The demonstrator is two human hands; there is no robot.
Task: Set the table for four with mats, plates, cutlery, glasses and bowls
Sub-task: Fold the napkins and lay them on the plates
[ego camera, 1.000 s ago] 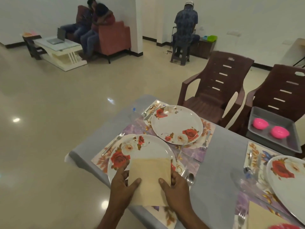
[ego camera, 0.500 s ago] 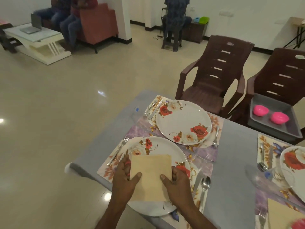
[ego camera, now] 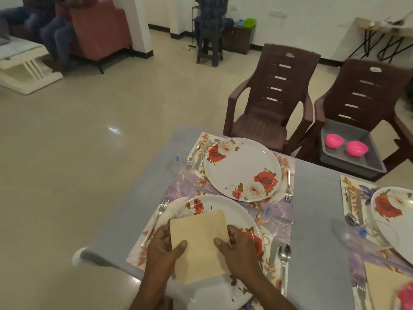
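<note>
From the head camera we look down on a grey table laid with flowered mats and plates. We take the near plate as our landmark. On it lies a folded tan napkin, and both of our hands hold it. The left hand grips the napkin's left edge, thumb lying on top and fingers curled beside and under the edge. The right hand grips the right edge the same way, thumb on top. So each grip is closed on the napkin, which lies flat against the plate.

Just left of the near plate a fork lies on the mat. Just right of the plate lie a knife and a spoon, side by side. Beyond the near plate stands a second plate, with a fork on its right and a knife on its left. Near that knife we make out a clear glass, though it is faint.

Well to the right of the near plate a third plate is cut by the frame edge, with cutlery on its left. Beyond the table stand two brown chairs; the right chair carries a grey tray with two pink bowls in it.
</note>
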